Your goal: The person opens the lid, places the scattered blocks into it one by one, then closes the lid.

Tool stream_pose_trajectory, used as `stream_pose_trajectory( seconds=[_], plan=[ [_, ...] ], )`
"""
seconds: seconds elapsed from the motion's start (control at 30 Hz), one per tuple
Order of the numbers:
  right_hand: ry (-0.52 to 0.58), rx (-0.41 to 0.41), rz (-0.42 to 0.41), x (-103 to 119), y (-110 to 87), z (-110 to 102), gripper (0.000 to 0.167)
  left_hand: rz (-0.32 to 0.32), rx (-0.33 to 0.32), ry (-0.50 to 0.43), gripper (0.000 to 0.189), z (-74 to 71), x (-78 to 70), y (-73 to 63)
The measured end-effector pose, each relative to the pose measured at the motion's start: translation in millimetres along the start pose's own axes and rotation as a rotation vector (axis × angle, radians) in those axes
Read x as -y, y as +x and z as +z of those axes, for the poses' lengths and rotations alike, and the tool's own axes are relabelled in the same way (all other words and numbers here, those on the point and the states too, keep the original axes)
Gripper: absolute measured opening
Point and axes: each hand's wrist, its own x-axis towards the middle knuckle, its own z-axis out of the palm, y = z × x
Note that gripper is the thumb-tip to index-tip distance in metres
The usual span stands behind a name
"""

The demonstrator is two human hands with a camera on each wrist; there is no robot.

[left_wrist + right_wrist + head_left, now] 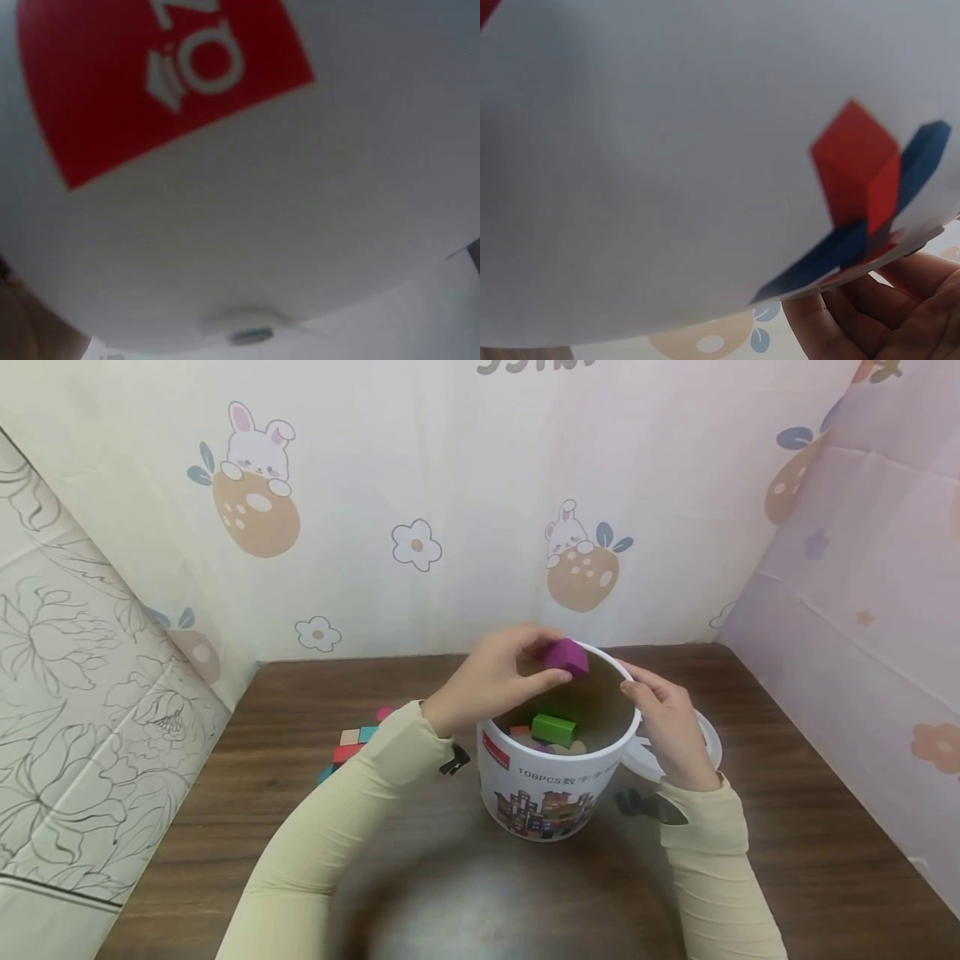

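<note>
A white bucket with printed block pictures stands on the table, tipped slightly. My left hand reaches over its rim and pinches a purple block between thumb and fingers, above the opening. With my right hand I grip the bucket's right rim, thumb near the edge and fingers along the outer side. Inside the bucket lie a green block and several other blocks. The left wrist view is filled by the bucket's wall with its red label. In the right wrist view the fingers rest against the printed wall.
Several coloured blocks, among them a red block, lie on the wooden table behind my left forearm. A white lid lies to the right of the bucket, partly behind my right hand. A patterned cloth hangs along the table's back.
</note>
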Motion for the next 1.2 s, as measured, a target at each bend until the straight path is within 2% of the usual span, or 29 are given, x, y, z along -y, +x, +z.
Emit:
stream_pose_trajectory(
  seconds=[0.17,0.3,0.7,0.87,0.97,1.2],
  plan=[
    [0.0,-0.002,-0.002,0.2,-0.4,0.0,0.048,-0.033,0.08,0.066,0.042,2.8,-1.5,5.3],
    [-0.005,-0.003,0.005,0.6,-0.6,0.4,0.047,-0.049,0.116,0.09,0.045,2.9,-3.7,4.0],
    [-0.013,-0.017,-0.015,0.0,-1.0,0.2,0.046,-0.069,0.101,0.093,0.044,3.8,-6.7,-6.1],
    [0.001,-0.012,-0.014,-0.1,-1.8,-0.5,0.046,-0.05,0.064,0.104,0.041,1.4,-5.5,-12.9],
    [0.01,-0.011,-0.009,0.2,-2.0,-0.6,0.046,-0.034,0.028,0.149,0.039,-1.6,-1.7,-19.3],
    [-0.001,-0.008,0.007,0.3,-1.6,-1.0,0.046,0.047,-0.115,0.266,0.038,-18.0,13.3,-46.7]
  ],
)
